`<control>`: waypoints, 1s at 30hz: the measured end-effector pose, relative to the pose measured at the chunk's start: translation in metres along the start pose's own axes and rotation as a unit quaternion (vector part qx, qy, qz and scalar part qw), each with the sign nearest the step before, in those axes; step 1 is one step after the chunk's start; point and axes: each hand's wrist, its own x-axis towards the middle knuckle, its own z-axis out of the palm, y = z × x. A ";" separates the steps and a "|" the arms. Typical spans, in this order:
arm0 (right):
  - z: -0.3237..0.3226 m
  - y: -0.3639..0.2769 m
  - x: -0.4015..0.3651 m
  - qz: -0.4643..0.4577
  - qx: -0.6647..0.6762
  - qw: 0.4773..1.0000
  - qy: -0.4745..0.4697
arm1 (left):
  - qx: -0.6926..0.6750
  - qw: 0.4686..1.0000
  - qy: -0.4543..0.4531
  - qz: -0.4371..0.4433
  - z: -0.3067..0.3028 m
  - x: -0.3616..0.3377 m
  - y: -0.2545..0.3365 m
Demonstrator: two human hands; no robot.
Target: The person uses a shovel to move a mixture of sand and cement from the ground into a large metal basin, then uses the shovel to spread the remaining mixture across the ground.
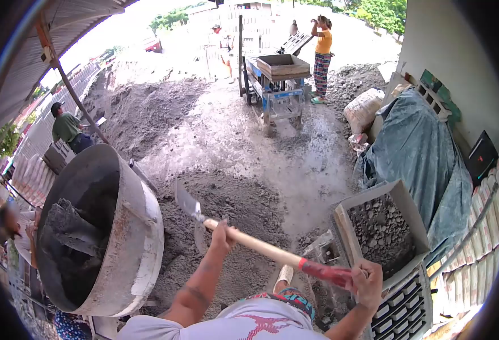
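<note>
Beside the mixer (139, 238), left hand (224, 233) and right hand (368, 281) clasp shovel (263, 248).

The shovel (249, 241) has a pale wooden shaft with a red grip and a grey blade, the mixer (105, 232) is grey outside and black inside, the sand (226, 204) is dark grey, the tarp (422, 153) grey-blue, and the shirt (238, 326) white with a red mark.
</note>
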 end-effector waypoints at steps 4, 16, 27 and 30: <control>0.024 -0.015 0.127 0.007 -0.121 0.992 -0.047 | 0.408 0.884 -0.196 0.114 0.101 -0.018 0.033; 0.112 0.167 0.407 0.205 0.109 0.970 -0.070 | 0.609 0.788 -0.084 -0.027 0.007 0.045 -0.029; -0.005 0.179 0.636 0.221 -0.201 0.954 -0.008 | 0.794 0.538 -0.107 -0.262 -0.016 0.269 -0.095; -0.032 0.164 0.713 0.217 -0.309 0.926 0.001 | 0.872 0.388 -0.209 -0.212 0.108 0.357 -0.038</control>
